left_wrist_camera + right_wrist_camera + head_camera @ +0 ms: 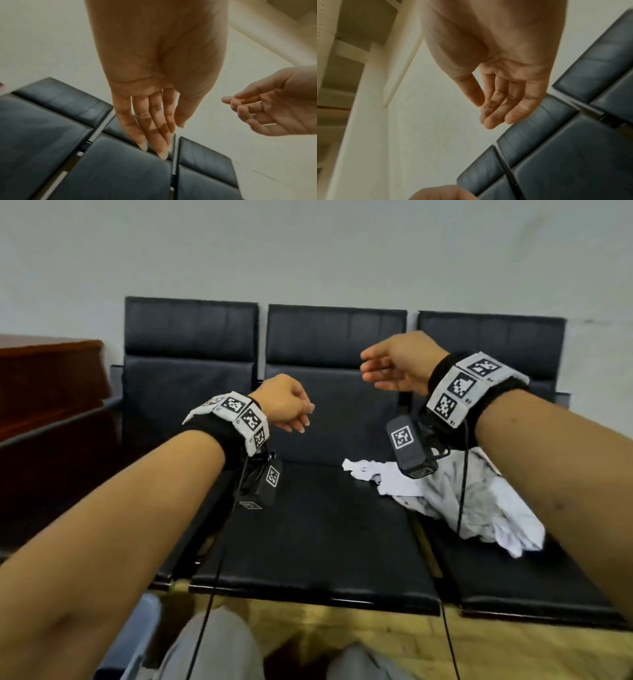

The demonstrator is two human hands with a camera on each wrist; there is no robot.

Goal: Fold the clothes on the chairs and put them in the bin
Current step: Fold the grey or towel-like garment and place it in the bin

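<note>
I see three black padded chairs (318, 508) against a white wall (308, 251); only my head view shows the crumpled white garment (479, 501). Both hands, left hand (282, 402) and right hand (400, 364), hang relaxed and empty.

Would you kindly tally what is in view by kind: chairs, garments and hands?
Chairs: 3, black, in a row: left, middle, right.
Garments: 1 crumpled white heap across the middle and right seats; separate pieces cannot be told apart.
Hands: 2, left hand and right hand, both holding nothing.
Total: 6.
</note>
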